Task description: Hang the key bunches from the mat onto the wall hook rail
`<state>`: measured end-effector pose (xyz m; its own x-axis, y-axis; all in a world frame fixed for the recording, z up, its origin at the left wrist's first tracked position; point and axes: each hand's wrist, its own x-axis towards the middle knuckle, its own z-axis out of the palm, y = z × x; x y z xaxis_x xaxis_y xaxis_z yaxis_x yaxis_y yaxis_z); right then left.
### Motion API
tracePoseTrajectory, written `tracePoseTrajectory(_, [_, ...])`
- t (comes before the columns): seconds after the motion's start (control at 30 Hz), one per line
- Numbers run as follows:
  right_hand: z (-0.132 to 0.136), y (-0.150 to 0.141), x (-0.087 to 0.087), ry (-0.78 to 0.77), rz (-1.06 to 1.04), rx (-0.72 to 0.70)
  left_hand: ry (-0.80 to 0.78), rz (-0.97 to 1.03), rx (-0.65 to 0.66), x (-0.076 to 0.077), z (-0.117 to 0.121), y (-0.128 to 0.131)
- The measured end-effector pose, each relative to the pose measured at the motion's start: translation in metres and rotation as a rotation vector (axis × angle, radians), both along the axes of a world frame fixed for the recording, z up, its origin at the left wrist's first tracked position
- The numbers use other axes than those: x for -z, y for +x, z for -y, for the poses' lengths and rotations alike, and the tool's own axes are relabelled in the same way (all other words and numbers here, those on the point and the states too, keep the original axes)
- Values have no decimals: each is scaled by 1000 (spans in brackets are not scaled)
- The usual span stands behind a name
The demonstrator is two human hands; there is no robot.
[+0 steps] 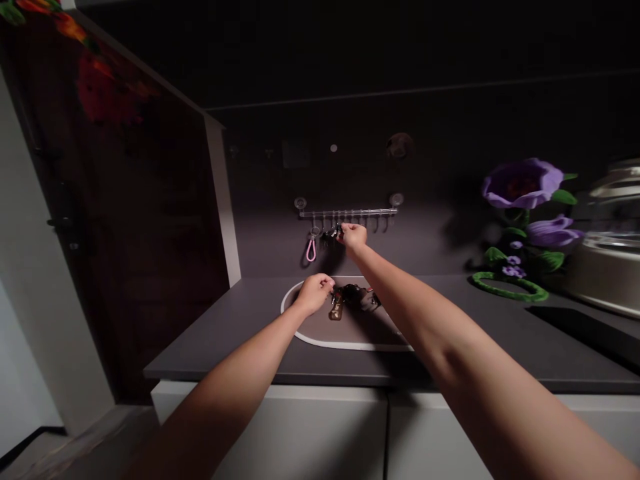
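Note:
My right hand [354,235] is raised to a clear hook rail [349,213] on the dark wall, its fingers pinched on a small bunch of dark keys [330,236] at the hooks. Whether the keys hang on a hook is hard to see. Lower down, my left hand [315,293] has its fingertips pressed together at a keychain with a brown tag [336,311], over a white-rimmed tray [350,346]. More dark keys and fobs [355,295] lie in the tray, partly behind my right forearm. A pink loop keychain [311,249] hangs at the rail's left end.
The tray rests on a grey countertop [225,333] above white cabinets [310,433]. Purple flowers [523,185] with a green ring base [510,287] stand right, beside a pale appliance [610,260]. A dark door [135,233] is at left.

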<state>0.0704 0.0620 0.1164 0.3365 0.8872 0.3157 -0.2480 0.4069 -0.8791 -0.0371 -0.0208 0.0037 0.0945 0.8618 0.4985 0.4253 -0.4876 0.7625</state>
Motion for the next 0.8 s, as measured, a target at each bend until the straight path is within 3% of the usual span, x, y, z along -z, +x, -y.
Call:
tracePoseTrajectory(0.43, [-8,5,16,-15,6,-49,9,18,-18,3,-5,-1])
tracePoseTrajectory(0.8, [-6,11,17,5,105,-129,-26,93,-28,5,-7,-1])
